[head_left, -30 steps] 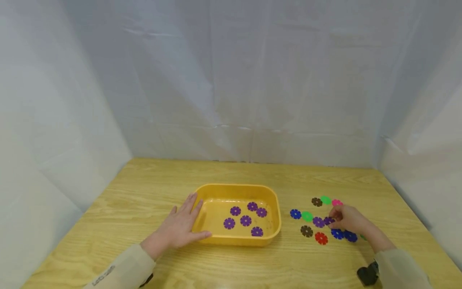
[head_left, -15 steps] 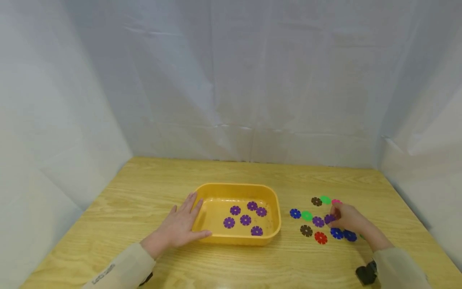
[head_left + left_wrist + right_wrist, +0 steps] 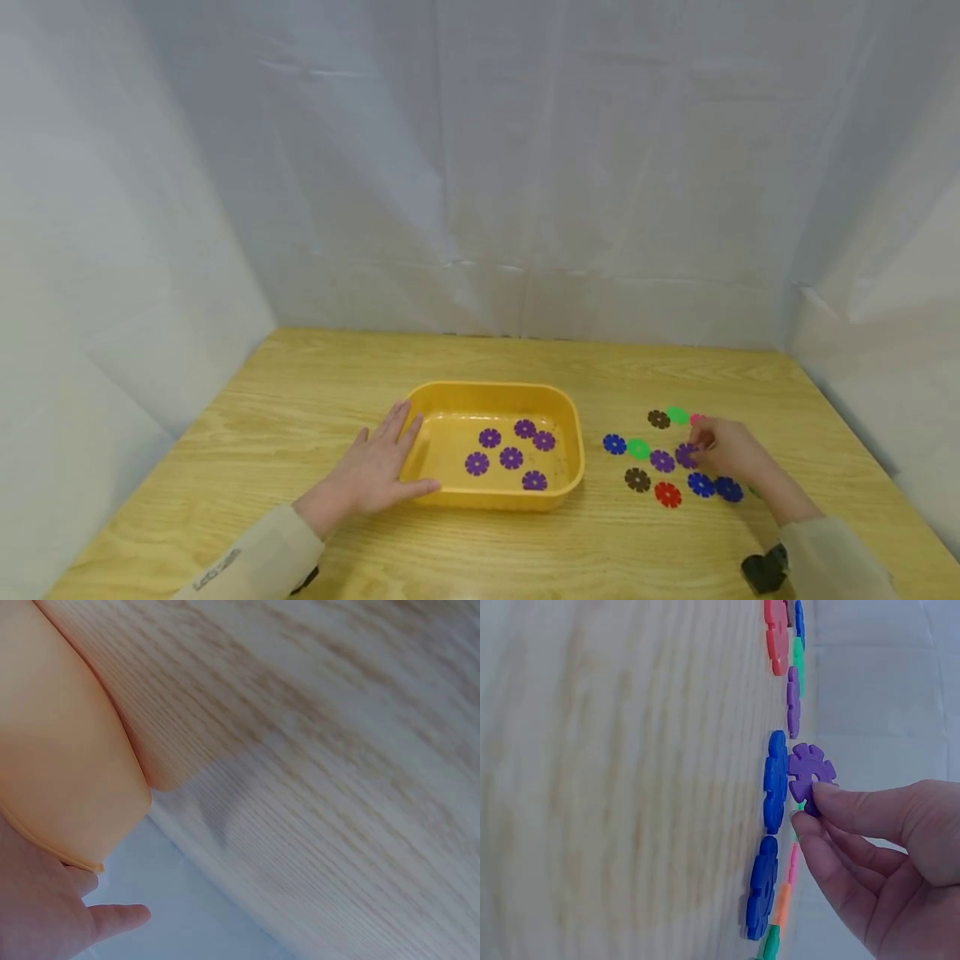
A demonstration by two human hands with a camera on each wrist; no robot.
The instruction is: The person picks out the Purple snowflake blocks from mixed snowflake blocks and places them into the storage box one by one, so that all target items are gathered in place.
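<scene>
The right hand [image 3: 726, 454] pinches a purple snowflake disc [image 3: 810, 768] just above the worktop [image 3: 300, 400]. The left hand [image 3: 375, 475], fingers spread, rests against the yellow tray [image 3: 570, 433] holding 5 purple discs. The sleeve writing is unreadable.

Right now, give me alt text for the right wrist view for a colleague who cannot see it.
The right hand pinches a purple flower disc, lifted off the wooden table. Blue discs lie flat on the table beside it, with red, green and purple ones farther along.

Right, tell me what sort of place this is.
Probably a staged recording booth, not a home: white sheets hang round a bare wooden table, which holds only a yellow tub and coloured flower-shaped discs.
</scene>
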